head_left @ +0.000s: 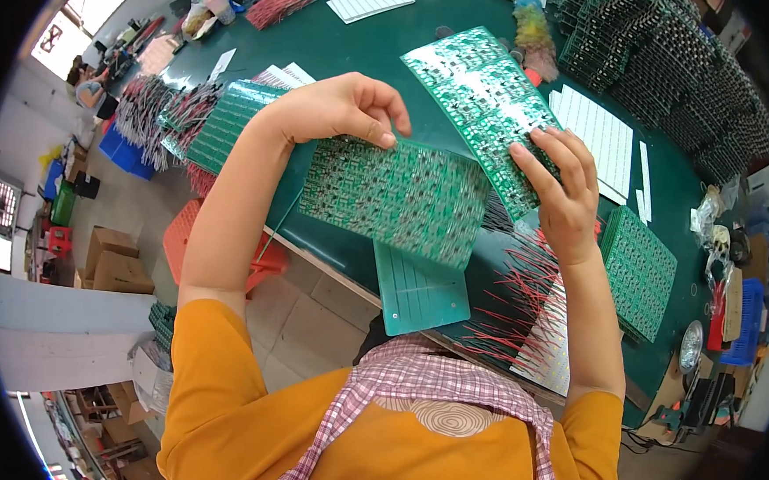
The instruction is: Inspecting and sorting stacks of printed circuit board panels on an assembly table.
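My left hand [350,110] is at the upper edge of a green circuit board panel [396,197] packed with small parts. Its thumb lies along that edge and its fingers curl beyond it; the exact grip is partly hidden. This panel tilts over the table's front edge, above a plain green plate [421,291]. My right hand [568,185] grips a second circuit board panel [481,96], fingers spread on its face and thumb out of sight. That panel slants up and away to the left. Red wires [531,289] lie below my right hand.
To the right are a stack of green panels [638,273] and white sheets [593,143]. A tall pile of boards [668,72] fills the far right. More boards [233,125] and wire bundles [150,111] lie left. A red stool [182,241] stands below the table [361,54].
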### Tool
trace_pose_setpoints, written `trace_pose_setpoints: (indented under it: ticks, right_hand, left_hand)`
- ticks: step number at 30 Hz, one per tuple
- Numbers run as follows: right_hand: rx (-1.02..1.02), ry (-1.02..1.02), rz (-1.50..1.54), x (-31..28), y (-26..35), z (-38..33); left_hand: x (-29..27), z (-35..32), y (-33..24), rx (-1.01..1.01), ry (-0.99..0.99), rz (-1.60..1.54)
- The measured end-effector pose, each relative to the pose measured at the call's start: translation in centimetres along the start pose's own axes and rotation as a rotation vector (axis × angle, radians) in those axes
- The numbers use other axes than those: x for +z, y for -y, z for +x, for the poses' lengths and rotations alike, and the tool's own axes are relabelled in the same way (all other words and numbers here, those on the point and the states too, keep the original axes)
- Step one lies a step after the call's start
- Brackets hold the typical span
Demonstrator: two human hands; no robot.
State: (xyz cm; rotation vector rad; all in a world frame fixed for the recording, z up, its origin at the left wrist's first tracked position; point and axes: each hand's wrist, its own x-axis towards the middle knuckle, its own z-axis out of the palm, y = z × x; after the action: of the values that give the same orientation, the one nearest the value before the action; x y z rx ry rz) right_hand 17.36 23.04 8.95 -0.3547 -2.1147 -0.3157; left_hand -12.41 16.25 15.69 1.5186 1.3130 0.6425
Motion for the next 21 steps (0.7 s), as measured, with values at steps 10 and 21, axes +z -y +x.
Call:
trace_pose_setpoints:
  ticks: [10,21]
  right_hand:
    - [0.116,0.097,0.133,0.7,2.3,-2.7]
    - [1.329,0.058,1.445,-1.6,10.4,-1.6]
  left_hand:
    - [11.2,-3.7,1.1,-0.047,0.658,-0.074]
    - [10.0,-6.9,0.3,0.067,0.384,-0.002]
